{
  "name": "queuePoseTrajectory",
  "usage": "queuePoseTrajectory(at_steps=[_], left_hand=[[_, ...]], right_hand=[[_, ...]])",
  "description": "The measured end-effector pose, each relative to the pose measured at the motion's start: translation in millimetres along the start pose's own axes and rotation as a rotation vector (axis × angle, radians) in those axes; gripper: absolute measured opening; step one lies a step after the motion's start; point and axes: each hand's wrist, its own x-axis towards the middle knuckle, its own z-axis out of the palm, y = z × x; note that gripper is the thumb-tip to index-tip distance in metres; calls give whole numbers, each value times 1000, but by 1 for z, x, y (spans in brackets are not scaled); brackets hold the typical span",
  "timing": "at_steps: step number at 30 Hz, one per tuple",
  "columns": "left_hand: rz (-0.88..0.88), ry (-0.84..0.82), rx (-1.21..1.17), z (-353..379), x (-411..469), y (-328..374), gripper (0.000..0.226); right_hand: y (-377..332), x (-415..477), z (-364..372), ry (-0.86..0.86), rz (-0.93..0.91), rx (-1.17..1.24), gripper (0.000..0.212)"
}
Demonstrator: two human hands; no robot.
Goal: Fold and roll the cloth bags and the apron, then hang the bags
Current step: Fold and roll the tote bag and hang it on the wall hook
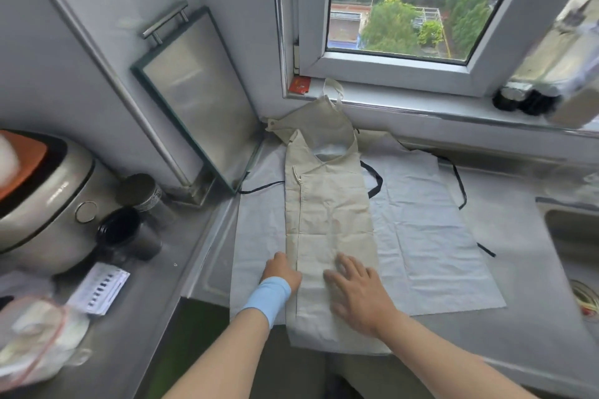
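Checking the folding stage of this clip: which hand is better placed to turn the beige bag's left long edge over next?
Left, probably. The left hand sits right at the left long edge of the cloth bag, while the right hand lies flat on top, suited to pinning it down.

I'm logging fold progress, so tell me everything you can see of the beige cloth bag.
The cloth bag is beige, creased fabric, folded lengthwise into a long strip. It lies flat on the pale apron on the steel counter, open top toward the window, near end overhanging the counter edge. The right hand presses flat on it; the left hand touches its left edge, fingers hidden.
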Motion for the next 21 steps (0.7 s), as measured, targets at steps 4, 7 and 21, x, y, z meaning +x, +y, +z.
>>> queuePoseTrajectory(at_steps=[4, 7, 21], left_hand=[[-133, -85, -83, 7, -18, -6, 48], [-157, -125, 36, 18, -35, -10, 37], [-3, -314, -317, 80, -68, -90, 50]], right_hand=[[-6, -16, 14, -87, 104, 49, 68], [-9, -24, 17, -121, 156, 52, 73], [-12, -55, 34, -106, 32, 59, 104]])
